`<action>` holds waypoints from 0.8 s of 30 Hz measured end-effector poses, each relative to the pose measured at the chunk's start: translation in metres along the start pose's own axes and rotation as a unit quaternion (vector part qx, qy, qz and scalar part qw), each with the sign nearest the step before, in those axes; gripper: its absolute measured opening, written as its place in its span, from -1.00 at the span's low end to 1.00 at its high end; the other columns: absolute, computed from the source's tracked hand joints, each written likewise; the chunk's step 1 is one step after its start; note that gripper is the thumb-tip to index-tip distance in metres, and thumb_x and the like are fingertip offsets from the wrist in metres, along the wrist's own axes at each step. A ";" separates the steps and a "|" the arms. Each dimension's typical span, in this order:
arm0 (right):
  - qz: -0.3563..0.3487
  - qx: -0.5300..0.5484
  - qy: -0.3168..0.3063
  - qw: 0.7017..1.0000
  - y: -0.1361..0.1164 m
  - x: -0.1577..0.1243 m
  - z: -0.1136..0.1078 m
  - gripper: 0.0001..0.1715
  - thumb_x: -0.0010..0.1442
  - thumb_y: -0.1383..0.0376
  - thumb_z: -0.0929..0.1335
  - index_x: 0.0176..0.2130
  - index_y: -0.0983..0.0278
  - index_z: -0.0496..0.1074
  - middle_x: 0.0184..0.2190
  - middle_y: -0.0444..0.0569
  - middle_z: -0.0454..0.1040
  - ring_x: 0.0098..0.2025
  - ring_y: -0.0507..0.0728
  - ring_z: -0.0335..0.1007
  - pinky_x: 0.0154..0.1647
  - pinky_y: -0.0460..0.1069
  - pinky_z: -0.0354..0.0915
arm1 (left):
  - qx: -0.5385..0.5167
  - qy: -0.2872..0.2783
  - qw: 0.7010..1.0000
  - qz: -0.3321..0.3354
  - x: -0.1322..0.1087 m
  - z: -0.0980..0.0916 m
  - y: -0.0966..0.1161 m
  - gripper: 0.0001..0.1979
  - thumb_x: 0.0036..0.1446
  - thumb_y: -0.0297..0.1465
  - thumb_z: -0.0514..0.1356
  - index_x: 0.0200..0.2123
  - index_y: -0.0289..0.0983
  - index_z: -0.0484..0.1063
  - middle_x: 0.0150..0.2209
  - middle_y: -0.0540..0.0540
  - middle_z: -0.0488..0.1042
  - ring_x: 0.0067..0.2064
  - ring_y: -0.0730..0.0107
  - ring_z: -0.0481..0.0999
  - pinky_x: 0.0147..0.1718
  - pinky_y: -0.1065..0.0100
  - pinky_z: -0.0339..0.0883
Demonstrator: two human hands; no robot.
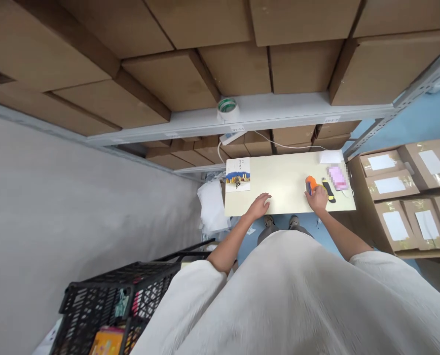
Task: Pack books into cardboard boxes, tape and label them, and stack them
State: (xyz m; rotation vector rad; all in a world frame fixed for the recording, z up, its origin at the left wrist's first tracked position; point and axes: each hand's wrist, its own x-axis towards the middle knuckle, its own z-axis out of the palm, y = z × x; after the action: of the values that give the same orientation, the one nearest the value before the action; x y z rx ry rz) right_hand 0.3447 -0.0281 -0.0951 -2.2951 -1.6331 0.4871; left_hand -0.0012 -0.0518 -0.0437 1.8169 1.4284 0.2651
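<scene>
Nearest the camera: a loose white cloth shirt [294, 291] on the wearer, filling the lower middle.
Worktop: a pale cream rectangular worktop [282, 180] beyond the shirt, under the shelf.
Orange tool: an orange-and-blue handheld tool [309, 180] at the right part of the worktop; whether it rests there or is slightly lifted, I cannot tell.
Right fingers: the right hand [318, 199] has them closed around the tool's near part.
Left fingers: on the left hand [259, 206], part open, gently bent, holding nothing, at the worktop's front edge.
Handling: looks like hard plastic, so probably stiff, light enough for one hand, somewhat smooth, not very fragile.
Where to hold: best by the near part, leaving the orange far end uncovered.
Beside it: a slim yellow-and-black tool [328, 190] just to the right.
Far left: a flat white booklet with a blue-and-yellow skyline [238, 174], likely bendable.
</scene>
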 end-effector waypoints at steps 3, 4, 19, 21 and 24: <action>-0.088 -0.007 -0.011 0.996 -0.019 0.011 -0.007 -0.63 0.35 0.00 0.37 -0.04 0.21 0.39 -0.03 0.23 0.51 0.09 0.44 0.35 0.11 0.24 0.25 | -0.021 0.039 0.998 -0.035 -0.012 0.003 -0.004 -0.57 0.41 -0.43 0.15 0.29 -0.23 0.52 0.45 -0.24 0.44 0.53 0.07 0.36 0.56 -0.05 0.19; -0.119 -0.003 -0.019 0.993 -0.030 0.016 -0.008 -0.63 0.36 0.00 0.36 -0.03 0.21 0.40 -0.01 0.24 0.52 0.09 0.44 0.35 0.12 0.24 0.24 | -0.029 0.056 0.997 -0.048 -0.017 0.003 -0.006 -0.57 0.41 -0.43 0.15 0.28 -0.23 0.53 0.45 -0.25 0.44 0.53 0.07 0.35 0.57 -0.05 0.18; -0.450 0.044 -0.156 0.878 -0.285 -0.044 0.053 -0.69 0.40 0.07 0.31 -0.07 0.21 0.49 0.00 0.19 0.57 0.02 0.37 0.42 0.10 0.22 0.25 | -0.094 0.322 0.918 -0.213 -0.180 -0.027 -0.104 -0.54 0.35 -0.45 0.18 0.28 -0.23 0.53 0.42 -0.27 0.46 0.49 -0.02 0.40 0.54 -0.11 0.22; -0.480 0.039 -0.179 0.858 -0.312 -0.068 0.071 -0.70 0.39 0.08 0.31 -0.08 0.21 0.50 -0.03 0.18 0.58 0.00 0.37 0.42 0.09 0.21 0.25 | -0.103 0.341 0.905 -0.231 -0.209 -0.027 -0.120 -0.53 0.35 -0.45 0.18 0.28 -0.22 0.53 0.41 -0.26 0.48 0.49 -0.01 0.40 0.53 -0.12 0.23; -0.517 0.028 -0.202 0.831 -0.350 -0.104 0.098 -0.70 0.38 0.09 0.31 -0.09 0.22 0.51 -0.03 0.19 0.58 0.00 0.36 0.42 0.09 0.20 0.26 | -0.113 0.366 0.887 -0.259 -0.248 -0.026 -0.138 -0.55 0.36 -0.46 0.17 0.28 -0.25 0.53 0.40 -0.26 0.48 0.48 0.01 0.41 0.54 -0.08 0.23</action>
State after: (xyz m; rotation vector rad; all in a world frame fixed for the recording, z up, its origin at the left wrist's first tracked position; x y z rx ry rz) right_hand -0.0264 -0.0112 -0.0267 -0.9692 -2.6560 0.7159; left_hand -0.2015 -0.2547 -0.0475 1.1054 2.2259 0.8600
